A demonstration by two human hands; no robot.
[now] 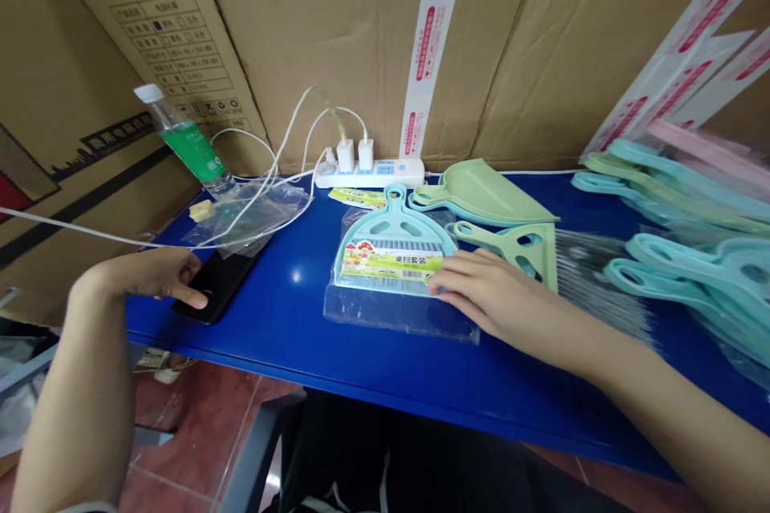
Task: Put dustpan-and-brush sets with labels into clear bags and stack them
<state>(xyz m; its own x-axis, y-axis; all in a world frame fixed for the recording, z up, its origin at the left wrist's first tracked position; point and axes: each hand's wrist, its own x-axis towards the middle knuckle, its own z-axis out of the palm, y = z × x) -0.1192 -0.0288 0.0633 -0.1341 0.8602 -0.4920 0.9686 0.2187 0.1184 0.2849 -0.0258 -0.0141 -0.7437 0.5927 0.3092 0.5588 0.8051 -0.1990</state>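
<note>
My left hand (157, 274) is over a black phone (221, 282) at the table's left. Its thumb is stretched out onto the screen and the other fingers curl loosely, apart from the thumb. In the middle lies a light blue dustpan and brush set (394, 226) in a clear plastic bag (403, 321), with a yellow printed label (391, 260) across the bristles. My right hand (481, 288) has its bent fingers closed at the set's right edge, by the label's end; the thumb is hidden.
A green dustpan (481, 191) and green brush (541, 244) lie to the right, beside several bagged blue sets (703, 280). A white power strip (385, 174) with chargers stands against cardboard boxes (337, 40). A water bottle (192, 148) and crumpled plastic (253, 208) are left, crossed by a white cable.
</note>
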